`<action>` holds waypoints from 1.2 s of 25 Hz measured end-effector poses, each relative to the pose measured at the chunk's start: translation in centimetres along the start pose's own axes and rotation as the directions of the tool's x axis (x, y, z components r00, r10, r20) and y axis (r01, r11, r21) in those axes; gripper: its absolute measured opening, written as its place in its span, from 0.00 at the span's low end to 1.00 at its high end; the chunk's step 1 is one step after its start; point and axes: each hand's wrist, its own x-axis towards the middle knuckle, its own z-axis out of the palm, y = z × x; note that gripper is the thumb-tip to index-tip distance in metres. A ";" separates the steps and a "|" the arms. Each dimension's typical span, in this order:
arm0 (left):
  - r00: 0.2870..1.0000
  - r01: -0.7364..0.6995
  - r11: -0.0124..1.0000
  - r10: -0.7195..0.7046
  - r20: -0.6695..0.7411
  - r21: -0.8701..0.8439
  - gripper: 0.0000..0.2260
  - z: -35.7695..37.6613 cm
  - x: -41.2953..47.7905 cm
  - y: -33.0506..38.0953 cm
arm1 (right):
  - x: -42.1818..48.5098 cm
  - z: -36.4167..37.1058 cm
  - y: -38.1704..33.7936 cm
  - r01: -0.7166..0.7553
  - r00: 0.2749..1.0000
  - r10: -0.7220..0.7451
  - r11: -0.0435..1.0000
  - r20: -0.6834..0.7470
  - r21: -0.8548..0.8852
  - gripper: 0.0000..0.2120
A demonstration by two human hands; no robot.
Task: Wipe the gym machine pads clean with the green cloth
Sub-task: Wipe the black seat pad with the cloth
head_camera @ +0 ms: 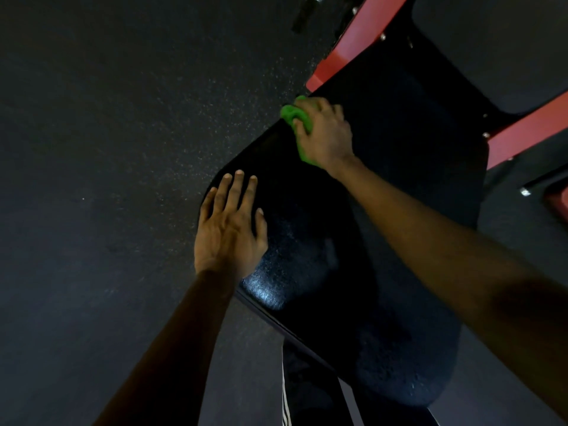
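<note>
One pad (pixel 384 210) in hand: your right hand (pixel 325 133) grips the bunched green cloth (pixel 290 113) at its far left edge, your left hand (pixel 229 229) rests flat, fingers straight, and the near portion is likely outstanding.

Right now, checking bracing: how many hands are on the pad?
2. The left hand flat on the black textured gym pad, left edge; right hand gripping a crumpled green cloth farther up.

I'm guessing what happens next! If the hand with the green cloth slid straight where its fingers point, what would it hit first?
Probably nothing: the right hand, gripping the crumpled green cloth, points off the edge of the black gym machine pad; beyond seems only dark speckled floor.
</note>
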 end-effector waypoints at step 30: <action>1.000 -0.024 0.999 0.024 -0.005 -0.026 0.25 -0.3 -0.1 -0.1 | -14.7 -1.0 -0.9 -0.513 0.858 0.514 0.857 -0.004 0.036 0.21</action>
